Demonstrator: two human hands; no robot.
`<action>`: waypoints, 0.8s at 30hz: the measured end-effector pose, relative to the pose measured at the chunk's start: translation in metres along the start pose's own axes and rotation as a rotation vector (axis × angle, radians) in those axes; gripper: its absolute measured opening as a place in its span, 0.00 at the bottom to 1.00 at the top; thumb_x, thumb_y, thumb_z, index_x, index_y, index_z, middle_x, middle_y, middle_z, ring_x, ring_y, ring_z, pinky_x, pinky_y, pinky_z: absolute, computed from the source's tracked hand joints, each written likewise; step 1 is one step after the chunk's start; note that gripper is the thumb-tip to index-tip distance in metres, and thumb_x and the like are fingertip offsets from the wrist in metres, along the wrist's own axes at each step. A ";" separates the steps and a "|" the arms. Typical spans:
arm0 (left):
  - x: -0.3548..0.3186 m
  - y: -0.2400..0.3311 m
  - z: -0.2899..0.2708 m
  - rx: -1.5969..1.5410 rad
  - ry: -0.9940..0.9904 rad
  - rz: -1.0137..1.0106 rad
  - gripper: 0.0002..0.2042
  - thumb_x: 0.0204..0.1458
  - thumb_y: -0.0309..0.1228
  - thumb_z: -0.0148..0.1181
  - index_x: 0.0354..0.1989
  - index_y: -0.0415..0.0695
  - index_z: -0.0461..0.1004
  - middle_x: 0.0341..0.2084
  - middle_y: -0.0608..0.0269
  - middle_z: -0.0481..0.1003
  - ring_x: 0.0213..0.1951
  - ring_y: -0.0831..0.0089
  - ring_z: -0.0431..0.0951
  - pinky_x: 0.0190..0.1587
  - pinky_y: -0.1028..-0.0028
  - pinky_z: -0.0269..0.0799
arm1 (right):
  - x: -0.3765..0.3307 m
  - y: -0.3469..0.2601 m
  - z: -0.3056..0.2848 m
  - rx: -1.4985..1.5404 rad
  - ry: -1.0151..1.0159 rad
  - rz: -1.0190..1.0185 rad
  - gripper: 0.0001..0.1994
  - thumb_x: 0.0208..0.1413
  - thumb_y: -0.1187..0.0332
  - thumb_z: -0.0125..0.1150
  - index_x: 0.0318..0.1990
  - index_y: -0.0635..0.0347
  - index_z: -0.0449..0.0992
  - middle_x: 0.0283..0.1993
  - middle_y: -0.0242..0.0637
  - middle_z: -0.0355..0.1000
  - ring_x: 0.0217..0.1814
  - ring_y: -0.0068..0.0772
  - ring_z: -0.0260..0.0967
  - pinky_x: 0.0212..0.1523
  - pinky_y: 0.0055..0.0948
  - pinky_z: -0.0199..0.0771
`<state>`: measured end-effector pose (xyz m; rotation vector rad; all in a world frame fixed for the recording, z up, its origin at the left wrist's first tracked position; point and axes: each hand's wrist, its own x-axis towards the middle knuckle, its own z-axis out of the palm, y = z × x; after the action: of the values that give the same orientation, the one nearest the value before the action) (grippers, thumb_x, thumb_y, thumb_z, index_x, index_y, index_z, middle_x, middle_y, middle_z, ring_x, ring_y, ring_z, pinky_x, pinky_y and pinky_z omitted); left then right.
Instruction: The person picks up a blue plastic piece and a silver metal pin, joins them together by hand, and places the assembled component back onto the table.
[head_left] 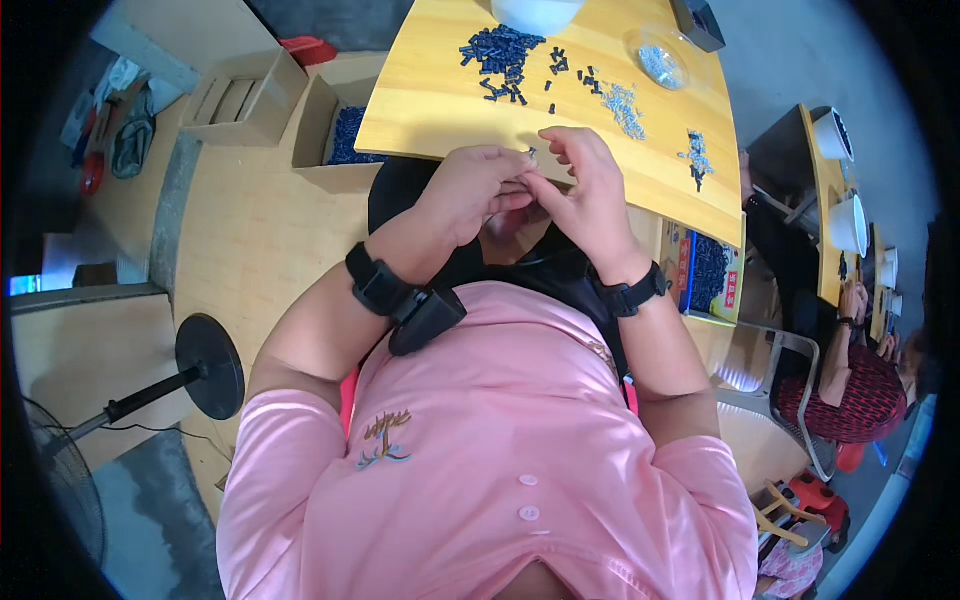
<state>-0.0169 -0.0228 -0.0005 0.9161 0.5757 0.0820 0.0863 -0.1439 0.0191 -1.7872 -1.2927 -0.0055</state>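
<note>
My left hand (pixel 470 190) and my right hand (pixel 585 185) meet at the near edge of a yellow wooden table (pixel 440 110), fingertips pinched together on a tiny dark part (pixel 532 153). Both wrists wear black bands. Farther back on the table lie a heap of small dark blue-black pieces (pixel 500 50), scattered single dark pieces (pixel 570 72) and a loose pile of small silvery parts (pixel 625 105). A smaller mixed cluster (pixel 697 158) lies toward the right edge.
A clear dish of silvery parts (pixel 660 65) and a white bowl (pixel 537 12) stand at the back. Cardboard boxes of dark pieces sit left (pixel 335 135) and right (pixel 705 275) of the table. A fan stand (pixel 205 365) is at left. Another person (pixel 855 385) sits at right.
</note>
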 end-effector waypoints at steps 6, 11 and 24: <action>0.013 -0.027 -0.005 -0.076 0.119 -0.175 0.08 0.54 0.28 0.49 0.40 0.38 0.69 0.30 0.60 0.73 0.33 0.73 0.75 0.38 0.77 0.73 | -0.006 0.022 0.011 -0.229 -0.143 -0.023 0.14 0.37 0.70 0.65 0.31 0.62 0.68 0.30 0.44 0.66 0.37 0.48 0.65 0.36 0.39 0.67; 0.020 -0.038 -0.007 -0.051 0.114 -0.190 0.08 0.54 0.30 0.51 0.39 0.41 0.71 0.30 0.63 0.74 0.34 0.74 0.75 0.39 0.78 0.73 | -0.004 0.027 0.015 -0.279 -0.269 0.020 0.12 0.33 0.69 0.65 0.24 0.60 0.67 0.27 0.43 0.65 0.36 0.46 0.65 0.35 0.39 0.67; 0.030 -0.038 -0.005 -0.105 0.196 -0.225 0.06 0.53 0.27 0.52 0.38 0.42 0.71 0.30 0.64 0.73 0.33 0.75 0.75 0.37 0.78 0.73 | 0.005 0.038 0.019 -0.237 -0.354 0.015 0.11 0.33 0.69 0.64 0.17 0.59 0.65 0.23 0.39 0.63 0.32 0.44 0.64 0.31 0.37 0.65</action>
<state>-0.0008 -0.0340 -0.0451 0.7405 0.8460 -0.0008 0.1082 -0.1287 -0.0143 -2.0662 -1.5806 0.1803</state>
